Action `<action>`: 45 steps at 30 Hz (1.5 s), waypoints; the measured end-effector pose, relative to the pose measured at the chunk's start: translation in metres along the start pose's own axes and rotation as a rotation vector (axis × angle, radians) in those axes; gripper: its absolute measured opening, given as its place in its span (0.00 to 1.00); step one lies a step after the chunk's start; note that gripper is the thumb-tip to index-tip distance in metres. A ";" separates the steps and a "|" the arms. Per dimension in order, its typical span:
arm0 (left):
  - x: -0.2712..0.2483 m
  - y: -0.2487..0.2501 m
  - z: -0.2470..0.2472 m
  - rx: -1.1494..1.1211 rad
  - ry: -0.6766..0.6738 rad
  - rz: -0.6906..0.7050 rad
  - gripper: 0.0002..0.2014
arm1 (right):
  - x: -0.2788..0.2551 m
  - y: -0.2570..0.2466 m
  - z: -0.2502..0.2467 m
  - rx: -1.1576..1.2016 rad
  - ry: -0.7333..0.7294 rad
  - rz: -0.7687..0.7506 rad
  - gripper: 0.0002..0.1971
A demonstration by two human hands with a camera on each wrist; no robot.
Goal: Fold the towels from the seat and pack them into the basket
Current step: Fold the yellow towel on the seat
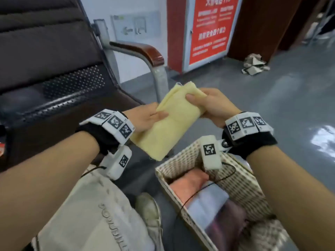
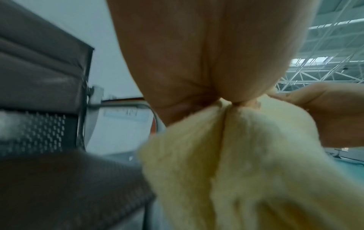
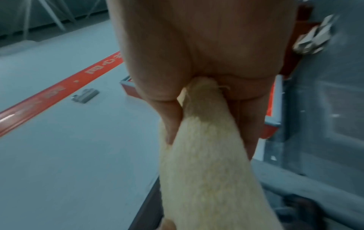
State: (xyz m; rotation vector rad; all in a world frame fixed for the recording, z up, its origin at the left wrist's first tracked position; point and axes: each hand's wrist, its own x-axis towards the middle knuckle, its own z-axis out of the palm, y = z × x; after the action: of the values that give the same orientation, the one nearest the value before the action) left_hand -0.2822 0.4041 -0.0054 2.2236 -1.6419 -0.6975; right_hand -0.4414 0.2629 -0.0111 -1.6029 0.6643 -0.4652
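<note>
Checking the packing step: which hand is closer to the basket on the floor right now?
Right. The right hand holds the yellow towel above the basket, its wrist over the rim. The left hand grips the towel's other side, off toward the seat.

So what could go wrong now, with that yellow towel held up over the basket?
The yellow towel is held in the air only by a pinch from the left hand and the right hand, so its fold may slip open. The basket already holds a pink towel and others, so it may not lie flat. The wrist cable dangling into the basket could snag.
</note>
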 end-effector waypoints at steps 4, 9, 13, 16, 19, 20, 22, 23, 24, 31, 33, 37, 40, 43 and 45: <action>0.036 0.003 0.089 -0.202 -0.180 0.029 0.24 | -0.020 0.078 -0.027 0.121 0.150 0.150 0.04; 0.064 -0.012 0.183 0.011 -0.331 -0.077 0.39 | -0.045 0.155 -0.045 0.121 0.239 0.288 0.07; 0.074 -0.009 0.228 0.145 -0.395 -0.036 0.24 | -0.069 0.193 -0.058 -0.166 0.188 0.335 0.12; 0.075 0.006 0.258 0.053 -0.507 0.052 0.26 | -0.086 0.212 -0.079 -0.422 0.107 0.417 0.13; 0.073 0.021 0.284 0.059 -0.690 0.086 0.21 | -0.100 0.215 -0.093 -0.632 -0.016 0.475 0.21; 0.071 0.024 0.293 0.018 -0.766 0.081 0.21 | -0.103 0.215 -0.094 -0.716 -0.062 0.496 0.23; 0.065 0.028 0.306 -0.017 -0.855 0.094 0.22 | -0.108 0.215 -0.093 -0.871 -0.163 0.575 0.24; 0.062 0.029 0.311 0.010 -0.887 0.094 0.22 | -0.111 0.218 -0.092 -0.919 -0.209 0.624 0.24; 0.059 0.028 0.317 0.055 -0.921 0.095 0.21 | -0.115 0.221 -0.090 -0.945 -0.250 0.670 0.24; 0.048 0.032 0.312 0.149 -0.864 0.084 0.22 | -0.123 0.251 -0.078 -0.969 -0.315 0.879 0.20; 0.050 0.029 0.293 0.019 -0.751 0.046 0.21 | -0.120 0.253 -0.074 -1.087 -0.346 0.860 0.15; 0.046 0.021 0.241 -0.165 -0.517 0.007 0.15 | -0.112 0.235 -0.064 -1.256 -0.344 0.804 0.08; 0.034 0.008 0.195 -0.148 -0.348 0.033 0.13 | -0.089 0.206 -0.046 -1.276 -0.317 0.612 0.12; 0.016 -0.011 0.139 -0.155 -0.214 -0.007 0.11 | -0.054 0.159 -0.008 -1.244 -0.258 0.340 0.13; 0.001 -0.026 0.097 -0.150 -0.134 -0.028 0.09 | -0.028 0.121 0.026 -1.192 -0.234 0.166 0.13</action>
State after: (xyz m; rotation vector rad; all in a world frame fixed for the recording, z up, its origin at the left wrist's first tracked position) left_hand -0.3128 0.4168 -0.1000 2.1384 -1.5645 -0.9636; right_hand -0.4635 0.2942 -0.1319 -2.6166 0.9555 0.3454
